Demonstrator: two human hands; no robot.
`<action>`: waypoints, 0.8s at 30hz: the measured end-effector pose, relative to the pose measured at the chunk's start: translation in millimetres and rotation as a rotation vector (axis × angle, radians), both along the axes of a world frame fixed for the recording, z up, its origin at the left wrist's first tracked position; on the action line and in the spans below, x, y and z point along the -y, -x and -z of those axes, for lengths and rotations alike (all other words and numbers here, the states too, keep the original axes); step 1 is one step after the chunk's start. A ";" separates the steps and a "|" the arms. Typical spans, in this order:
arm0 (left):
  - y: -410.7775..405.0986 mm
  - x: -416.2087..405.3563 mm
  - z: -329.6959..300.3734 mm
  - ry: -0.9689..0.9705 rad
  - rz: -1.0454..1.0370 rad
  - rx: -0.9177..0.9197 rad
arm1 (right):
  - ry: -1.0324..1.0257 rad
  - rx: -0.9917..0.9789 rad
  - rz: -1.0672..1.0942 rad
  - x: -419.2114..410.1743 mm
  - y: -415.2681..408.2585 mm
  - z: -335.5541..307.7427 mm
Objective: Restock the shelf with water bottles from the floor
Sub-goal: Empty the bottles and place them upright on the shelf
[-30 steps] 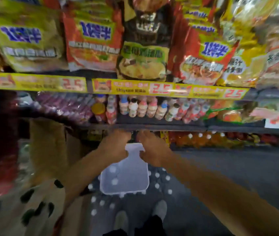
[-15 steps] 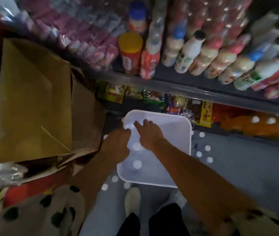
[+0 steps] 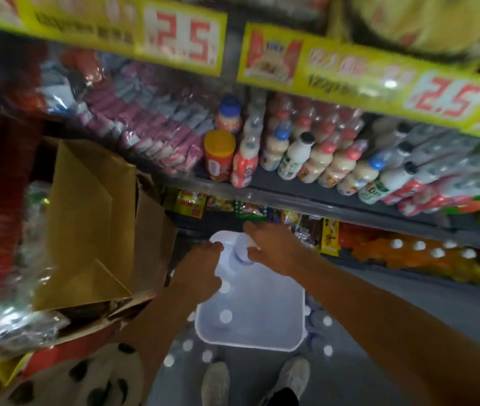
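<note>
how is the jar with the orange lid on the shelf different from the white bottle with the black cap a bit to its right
The squat jar with the wide orange lid has an orange-red label and stands by the pink packets. The white plastic bottle with the small black cap is slimmer, narrows to a neck, carries a green-and-white label, and stands among the pale drink bottles. The lid spans the jar's full width; the cap is much narrower than the bottle's body. Both stand at the front of the same shelf.
</note>
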State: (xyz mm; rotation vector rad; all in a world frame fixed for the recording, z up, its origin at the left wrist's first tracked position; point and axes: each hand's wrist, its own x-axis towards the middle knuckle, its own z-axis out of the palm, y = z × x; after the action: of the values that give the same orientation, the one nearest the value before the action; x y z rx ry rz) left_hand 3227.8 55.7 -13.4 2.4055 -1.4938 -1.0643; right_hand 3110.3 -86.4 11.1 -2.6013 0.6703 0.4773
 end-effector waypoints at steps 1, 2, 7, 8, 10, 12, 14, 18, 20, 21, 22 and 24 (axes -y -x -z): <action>2.0 5.9 -17.3 0.008 -0.003 -0.034 | -0.003 0.032 -0.003 4.4 7.0 -33.1; 4.5 12.0 -36.0 0.020 0.002 -0.069 | -0.001 0.069 -0.003 8.7 14.7 -67.6; 25.2 45.2 -154.1 0.292 0.067 -0.392 | 0.015 0.272 0.050 19.0 55.4 -257.4; 30.7 51.0 -179.4 0.310 0.094 -0.429 | 0.039 0.321 0.069 19.0 63.8 -293.5; 43.5 61.7 -231.3 0.343 0.163 -0.501 | 0.085 0.387 0.105 17.0 80.5 -359.1; 58.3 71.4 -281.1 0.388 0.234 -0.547 | 0.150 0.441 0.118 12.7 97.8 -416.4; 72.3 79.4 -330.2 0.462 0.295 -0.558 | 0.222 0.494 0.155 8.6 116.1 -466.3; 98.7 91.9 -414.6 0.611 0.350 -0.464 | 0.194 0.694 0.380 5.4 152.1 -546.5; 111.7 97.6 -447.7 0.730 0.314 -0.404 | 0.261 0.733 0.474 0.8 168.4 -575.7; 120.7 98.6 -466.2 0.786 0.294 -0.362 | 0.327 0.699 0.515 -4.2 177.4 -589.1; 131.3 98.2 -484.6 0.845 0.284 -0.312 | 0.378 0.661 0.530 -10.7 185.3 -600.5; 153.2 96.9 -518.5 0.945 0.269 -0.147 | 0.410 0.652 0.540 -23.9 196.4 -619.4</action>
State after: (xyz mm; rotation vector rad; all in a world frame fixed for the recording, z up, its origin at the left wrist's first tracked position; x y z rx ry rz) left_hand 3074.6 -41.2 505.1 1.4742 -1.7474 -0.3765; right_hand 2913.8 -62.6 630.5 -2.5253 1.2476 -0.7052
